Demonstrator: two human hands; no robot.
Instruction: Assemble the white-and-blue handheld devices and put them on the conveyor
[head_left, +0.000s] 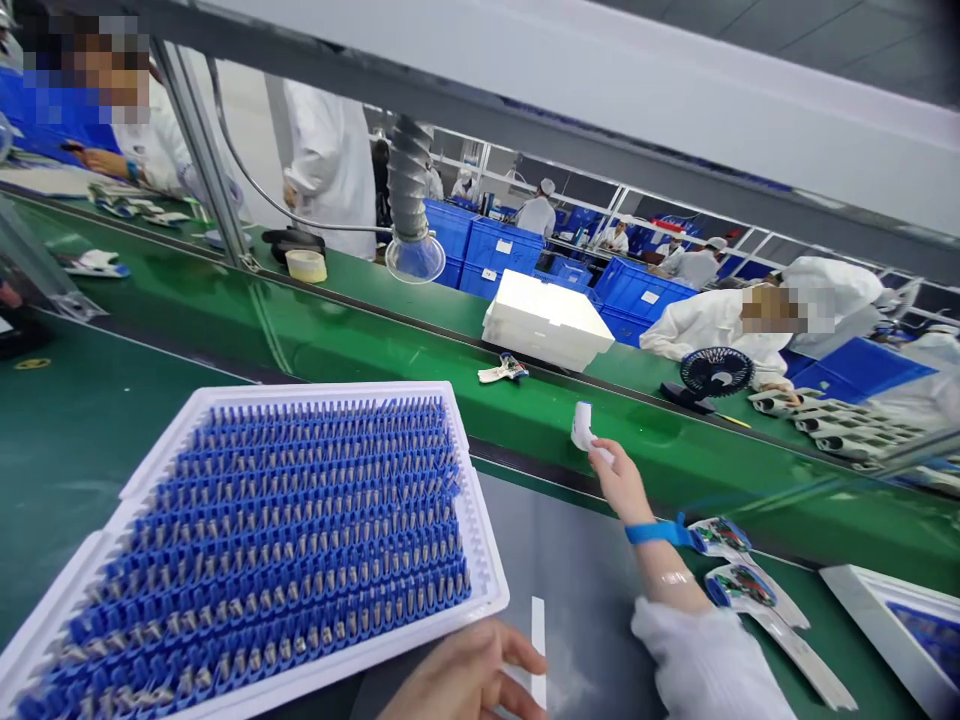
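A white angled plastic piece is showing over the near edge of the green belt, pinched between the thumb and fingers of the right hand; whether it is touching the belt, I cannot tell. A blue wristband is circling that wrist. Well apart from it, the left hand is hanging palm inward by the near right corner of a white tray, its fingers loosely curled and standing apart; whether it is touching the rim is unclear. Rows of small blue pieces with metallic parts are filling the tray, which is sitting at the left of the table. Between the hands, a white strip is lying on the grey mat. Beyond the right wrist, two white assemblies with exposed wiring are lying near the table's far edge, and a white-rimmed box is standing at its right edge. Another small assembly is resting on the belt near its far edge. Past that edge, a white stack and a black fan are standing, and a co-worker in white is leaning behind the fan.
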